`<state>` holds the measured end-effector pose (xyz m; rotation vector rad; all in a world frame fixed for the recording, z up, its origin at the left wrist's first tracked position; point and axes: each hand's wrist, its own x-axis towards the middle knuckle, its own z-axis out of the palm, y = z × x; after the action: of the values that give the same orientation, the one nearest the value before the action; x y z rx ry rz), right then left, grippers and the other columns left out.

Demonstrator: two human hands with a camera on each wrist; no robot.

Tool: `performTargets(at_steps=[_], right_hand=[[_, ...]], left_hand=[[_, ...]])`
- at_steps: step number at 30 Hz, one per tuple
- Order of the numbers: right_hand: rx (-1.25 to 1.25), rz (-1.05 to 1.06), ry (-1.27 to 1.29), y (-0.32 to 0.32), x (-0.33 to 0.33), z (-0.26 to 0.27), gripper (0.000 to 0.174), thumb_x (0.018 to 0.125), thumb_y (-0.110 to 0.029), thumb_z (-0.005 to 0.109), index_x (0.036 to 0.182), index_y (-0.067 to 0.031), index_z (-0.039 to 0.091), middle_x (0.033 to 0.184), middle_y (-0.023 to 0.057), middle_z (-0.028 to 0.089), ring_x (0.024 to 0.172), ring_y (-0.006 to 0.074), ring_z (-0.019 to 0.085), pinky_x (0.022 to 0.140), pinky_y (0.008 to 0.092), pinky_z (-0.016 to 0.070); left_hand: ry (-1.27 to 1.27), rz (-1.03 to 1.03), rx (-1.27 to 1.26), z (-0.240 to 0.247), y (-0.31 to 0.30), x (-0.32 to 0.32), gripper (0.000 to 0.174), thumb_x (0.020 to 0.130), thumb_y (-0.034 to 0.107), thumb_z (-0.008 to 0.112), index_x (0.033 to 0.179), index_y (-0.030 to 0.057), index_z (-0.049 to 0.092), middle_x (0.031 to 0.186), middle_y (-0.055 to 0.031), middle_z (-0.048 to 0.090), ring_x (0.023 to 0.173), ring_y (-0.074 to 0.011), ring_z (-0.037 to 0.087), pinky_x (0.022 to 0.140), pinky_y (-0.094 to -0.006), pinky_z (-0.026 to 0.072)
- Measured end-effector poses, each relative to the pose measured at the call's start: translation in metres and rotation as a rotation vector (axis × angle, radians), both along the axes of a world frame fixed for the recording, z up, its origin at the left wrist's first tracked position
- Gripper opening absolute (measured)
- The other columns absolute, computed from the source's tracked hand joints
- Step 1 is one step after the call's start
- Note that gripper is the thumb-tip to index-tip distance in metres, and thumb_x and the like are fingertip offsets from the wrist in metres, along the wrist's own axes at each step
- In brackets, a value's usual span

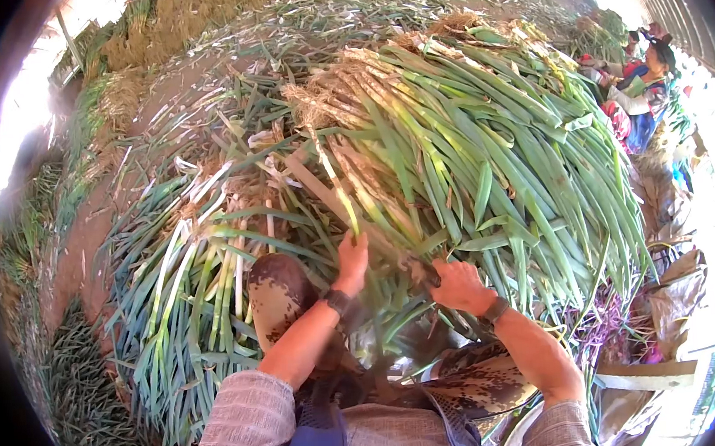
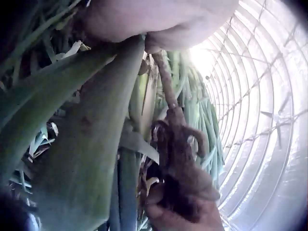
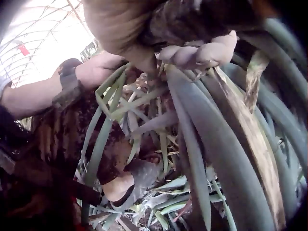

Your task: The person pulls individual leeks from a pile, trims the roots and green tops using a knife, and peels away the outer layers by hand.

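while both hands work at the near edge of the big heap of long green leeks with dry, pale roots [image 1: 485, 156], the step in hand looks like drawing one stalk out and stripping it clean. the left hand [image 1: 352, 261] is curled tight round a single yellow-green leek stalk [image 1: 345, 207], which rises from the fist up over the heap. the right hand [image 1: 460, 286] is closed as well, lower and nearer the lap. it seems to grip a withered brown part of the same stalk, though blur and leaves hide much of the grip. a looser pile of white-shanked leeks [image 1: 188, 293] lies on the dirt by the camouflage-patterned knee [image 1: 278, 291]. my judgement is that the next move calls for a firm hold by the left hand while the right peels the dead outer leaf away along the stalk, without snapping it or dragging its neighbours loose.
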<state>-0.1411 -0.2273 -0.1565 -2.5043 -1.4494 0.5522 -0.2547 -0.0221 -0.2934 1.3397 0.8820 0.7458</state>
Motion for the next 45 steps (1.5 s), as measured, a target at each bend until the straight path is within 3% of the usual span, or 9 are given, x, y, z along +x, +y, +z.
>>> performTargets(at_steps=[4, 14, 20, 23, 32, 36, 38, 43, 45], right_hand=[[-0.015, 0.005, 0.043, 0.001, -0.002, 0.014, 0.037, 0.082, -0.035, 0.065, 0.1, -0.0033, 0.059, 0.085, 0.0259, 0.065, 0.085, 0.0455, 0.062, 0.077, 0.0559, 0.0473], [-0.018, -0.038, -0.015, 0.006, 0.008, -0.005, 0.038, 0.082, -0.035, 0.065, 0.101, -0.0027, 0.06, 0.089, 0.0261, 0.066, 0.09, 0.0459, 0.062, 0.08, 0.0555, 0.0471], [-0.058, 0.006, -0.007, 0.012, 0.015, -0.009, 0.037, 0.081, -0.033, 0.064, 0.099, -0.0013, 0.061, 0.089, 0.0265, 0.066, 0.089, 0.0466, 0.063, 0.08, 0.0552, 0.0481], [-0.084, 0.055, 0.031, 0.012, 0.013, 0.005, 0.036, 0.079, -0.032, 0.063, 0.097, -0.0008, 0.061, 0.086, 0.0261, 0.067, 0.086, 0.0467, 0.063, 0.079, 0.0548, 0.0492], [-0.137, 0.151, -0.017, -0.006, -0.005, 0.02, 0.033, 0.076, -0.029, 0.064, 0.094, -0.001, 0.06, 0.08, 0.0258, 0.066, 0.081, 0.0458, 0.064, 0.074, 0.055, 0.0491], [-0.168, 0.134, -0.022, -0.013, -0.009, 0.027, 0.028, 0.071, -0.022, 0.063, 0.093, -0.0037, 0.062, 0.081, 0.023, 0.067, 0.081, 0.044, 0.065, 0.074, 0.0526, 0.0504], [-0.113, 0.175, -0.002, -0.017, -0.007, 0.021, 0.027, 0.072, -0.021, 0.063, 0.093, -0.0045, 0.062, 0.079, 0.0223, 0.066, 0.079, 0.0441, 0.064, 0.073, 0.0524, 0.0505], [-0.118, 0.141, -0.029, -0.024, -0.007, 0.013, 0.029, 0.075, -0.025, 0.065, 0.094, -0.0042, 0.061, 0.078, 0.0231, 0.066, 0.077, 0.0444, 0.064, 0.072, 0.0533, 0.0499], [-0.112, 0.113, -0.018, -0.025, -0.005, 0.01, 0.031, 0.077, -0.028, 0.065, 0.095, -0.0031, 0.059, 0.077, 0.0241, 0.065, 0.077, 0.0451, 0.064, 0.07, 0.0546, 0.049]], left_hand=[[0.031, -0.076, -0.308, -0.016, -0.004, -0.01, 0.026, 0.099, 0.022, 0.053, 0.111, 0.0001, 0.059, 0.087, -0.0054, 0.059, 0.07, -0.0154, 0.058, 0.058, -0.0323, 0.0493], [0.072, -0.428, -0.355, -0.006, -0.033, -0.024, 0.025, 0.099, 0.022, 0.053, 0.11, 0.0007, 0.059, 0.088, -0.0068, 0.062, 0.07, -0.0172, 0.061, 0.06, -0.0335, 0.0536], [-0.009, -0.565, -0.771, 0.011, -0.087, -0.046, 0.025, 0.096, 0.018, 0.059, 0.114, 0.0013, 0.061, 0.096, -0.0066, 0.066, 0.079, -0.0179, 0.065, 0.064, -0.0341, 0.0552], [-0.03, -0.582, -0.497, -0.023, -0.091, -0.051, 0.031, 0.094, 0.024, 0.062, 0.112, -0.0017, 0.064, 0.101, -0.0069, 0.065, 0.088, -0.017, 0.062, 0.081, -0.0302, 0.0505], [0.039, -0.478, -0.457, -0.056, -0.092, -0.041, 0.029, 0.095, 0.024, 0.06, 0.103, -0.0027, 0.065, 0.085, -0.0047, 0.064, 0.076, -0.0134, 0.055, 0.067, -0.0334, 0.0463], [-0.018, -0.396, -0.38, -0.02, -0.098, -0.041, 0.034, 0.096, 0.027, 0.06, 0.091, -0.0062, 0.063, 0.074, -0.0063, 0.063, 0.066, -0.0133, 0.055, 0.057, -0.0356, 0.0431], [0.067, -0.387, -0.275, -0.054, -0.095, -0.038, 0.033, 0.095, 0.026, 0.06, 0.09, -0.0068, 0.064, 0.073, -0.0079, 0.064, 0.066, -0.0143, 0.057, 0.057, -0.035, 0.0451], [0.09, -0.324, -0.13, -0.03, -0.095, -0.037, 0.029, 0.093, 0.021, 0.061, 0.09, -0.0072, 0.065, 0.071, -0.0114, 0.066, 0.065, -0.0167, 0.063, 0.06, -0.0348, 0.05], [0.143, -0.373, -0.266, -0.024, -0.093, -0.038, 0.02, 0.095, 0.012, 0.055, 0.104, -0.005, 0.061, 0.084, -0.0063, 0.067, 0.075, -0.0134, 0.063, 0.064, -0.0301, 0.0502]])
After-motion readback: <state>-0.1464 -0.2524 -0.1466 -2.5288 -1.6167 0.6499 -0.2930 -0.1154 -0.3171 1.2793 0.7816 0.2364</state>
